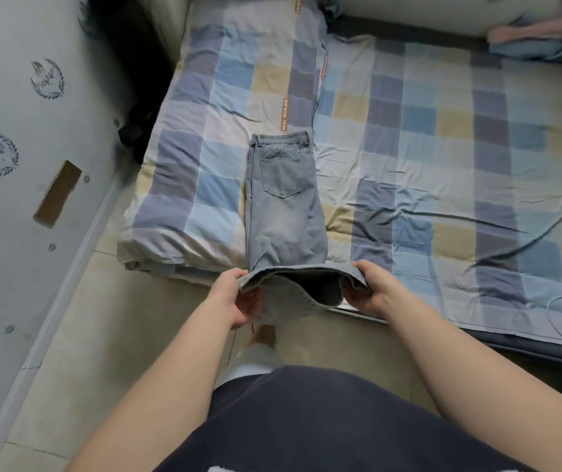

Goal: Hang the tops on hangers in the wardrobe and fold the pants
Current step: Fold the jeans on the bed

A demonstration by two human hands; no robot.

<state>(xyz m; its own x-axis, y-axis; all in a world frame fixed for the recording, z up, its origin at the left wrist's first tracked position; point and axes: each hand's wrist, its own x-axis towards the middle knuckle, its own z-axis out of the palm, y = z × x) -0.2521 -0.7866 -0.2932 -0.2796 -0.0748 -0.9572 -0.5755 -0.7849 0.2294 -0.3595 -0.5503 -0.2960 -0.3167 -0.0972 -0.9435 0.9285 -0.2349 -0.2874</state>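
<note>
Soft, even daylight fills the view, with faint shadows in the bed (443,158) creases. Wide-angle distortion bends the edges. Detail is slightly smeared.

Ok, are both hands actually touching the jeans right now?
Touching. The head view shows the left hand and right hand each holding a corner of the jeans at their near end.

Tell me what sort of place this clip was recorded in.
Most likely a home bedroom: a bed covered by a checked sheet, a folded matching quilt at one end, and jeans laid out on top.
</note>
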